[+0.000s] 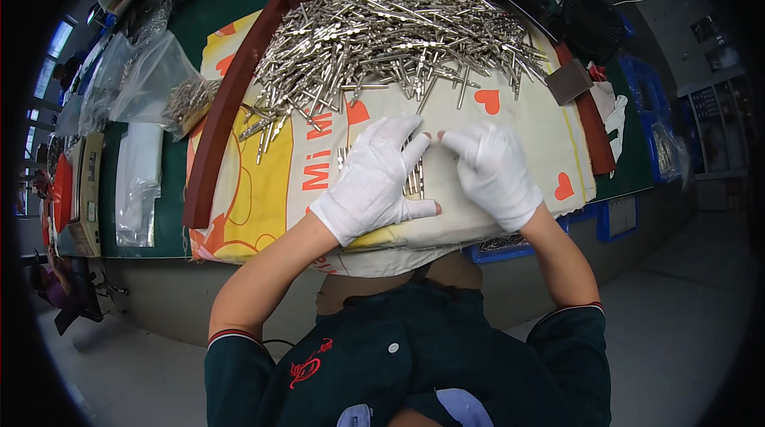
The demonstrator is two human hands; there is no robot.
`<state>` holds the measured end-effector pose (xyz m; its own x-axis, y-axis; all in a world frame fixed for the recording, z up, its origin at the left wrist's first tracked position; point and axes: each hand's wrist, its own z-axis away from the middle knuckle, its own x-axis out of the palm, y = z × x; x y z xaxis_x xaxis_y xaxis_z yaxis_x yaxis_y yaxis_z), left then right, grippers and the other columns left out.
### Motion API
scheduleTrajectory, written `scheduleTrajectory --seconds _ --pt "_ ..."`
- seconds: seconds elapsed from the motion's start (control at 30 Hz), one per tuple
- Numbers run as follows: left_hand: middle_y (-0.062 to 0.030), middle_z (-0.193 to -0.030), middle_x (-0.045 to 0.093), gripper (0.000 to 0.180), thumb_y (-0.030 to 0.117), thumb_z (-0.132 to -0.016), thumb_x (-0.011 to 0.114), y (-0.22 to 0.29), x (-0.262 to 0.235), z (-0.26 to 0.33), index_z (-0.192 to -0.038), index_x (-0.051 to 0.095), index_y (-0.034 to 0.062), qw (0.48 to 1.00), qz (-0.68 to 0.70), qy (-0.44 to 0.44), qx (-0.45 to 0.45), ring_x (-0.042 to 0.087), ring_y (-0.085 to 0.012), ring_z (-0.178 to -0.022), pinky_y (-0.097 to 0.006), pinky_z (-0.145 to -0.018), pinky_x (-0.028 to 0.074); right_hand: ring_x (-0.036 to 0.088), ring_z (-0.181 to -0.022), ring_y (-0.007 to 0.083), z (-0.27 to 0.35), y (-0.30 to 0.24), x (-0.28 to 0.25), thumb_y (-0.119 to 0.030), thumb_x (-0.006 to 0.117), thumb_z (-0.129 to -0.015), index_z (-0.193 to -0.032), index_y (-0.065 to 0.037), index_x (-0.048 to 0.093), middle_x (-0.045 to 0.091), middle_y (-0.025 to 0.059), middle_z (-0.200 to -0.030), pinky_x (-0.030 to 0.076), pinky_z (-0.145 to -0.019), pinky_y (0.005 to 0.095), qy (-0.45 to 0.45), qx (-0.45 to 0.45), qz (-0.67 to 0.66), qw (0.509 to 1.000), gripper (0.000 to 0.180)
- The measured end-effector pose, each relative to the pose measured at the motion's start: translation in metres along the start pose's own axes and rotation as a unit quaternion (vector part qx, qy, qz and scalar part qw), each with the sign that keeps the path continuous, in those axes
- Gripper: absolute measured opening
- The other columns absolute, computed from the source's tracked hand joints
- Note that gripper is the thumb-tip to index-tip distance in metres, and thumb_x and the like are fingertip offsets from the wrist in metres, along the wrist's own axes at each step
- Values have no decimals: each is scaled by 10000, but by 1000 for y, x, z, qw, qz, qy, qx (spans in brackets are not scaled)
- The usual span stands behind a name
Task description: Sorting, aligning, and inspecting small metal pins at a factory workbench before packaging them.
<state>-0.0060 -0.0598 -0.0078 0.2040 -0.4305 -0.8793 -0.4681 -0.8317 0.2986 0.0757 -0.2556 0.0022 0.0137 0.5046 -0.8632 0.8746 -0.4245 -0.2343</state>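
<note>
Both white-gloved hands, left hand [373, 178] and right hand [494, 172], lie spread-fingered on a small row of silver metal pins [414, 180], just below the big loose pin heap [390, 45]. I'd press lightly to keep the ends aligned.

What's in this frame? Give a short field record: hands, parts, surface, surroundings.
left hand: white glove, flat over a small row of metal pins
right hand: white glove, fingertips meeting the left hand's near the row
pile: large heap of metal pins at the far side of the cloth
surface: printed cloth with red hearts, edged by a dark red strip
left side: clear bags, one holding pins
</note>
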Motion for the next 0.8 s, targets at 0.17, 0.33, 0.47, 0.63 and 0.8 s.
scheduleTrajectory --seconds 0.17,0.33,0.47,0.63,0.8 --pt "-207 -1223 490 820 564 -713 721 3 -6 -6 -1248 494 -16 998 45 -34 -17 497 -387 -1102 -458 -947 419 622 -836 345 -44 51 -3 -389 741 -754 -866 -3 669 641 193 -882 499 -741 437 -13 186 119 975 408" --pt "-197 -1184 497 748 513 -748 715 3 2 -7 -1230 505 -18 999 51 -14 -9 503 -373 -1063 -444 -917 428 663 -784 304 -59 44 21 -409 695 -803 -879 -48 684 669 151 -861 518 -749 425 -37 203 141 968 369" --pt "-185 -1086 510 660 445 -714 728 1 2 -5 -1131 509 -17 999 45 10 11 509 -354 -1002 -447 -870 428 651 -752 349 -52 28 33 -317 673 -826 -859 -35 663 650 177 -797 524 -682 463 -78 179 131 972 284" --pt "-180 -1060 510 599 390 -715 713 4 0 -6 -1112 513 -11 999 43 18 18 511 -348 -976 -450 -858 429 661 -770 360 -59 29 24 -299 628 -825 -811 -33 641 668 188 -816 528 -700 463 -57 208 79 973 267" --pt "-200 -1172 494 671 403 -763 711 2 -1 -4 -1236 491 -18 998 51 -30 3 494 -368 -1047 -445 -919 416 667 -714 351 -43 16 17 -218 628 -799 -769 -54 644 664 167 -736 539 -658 455 -96 227 86 965 167"
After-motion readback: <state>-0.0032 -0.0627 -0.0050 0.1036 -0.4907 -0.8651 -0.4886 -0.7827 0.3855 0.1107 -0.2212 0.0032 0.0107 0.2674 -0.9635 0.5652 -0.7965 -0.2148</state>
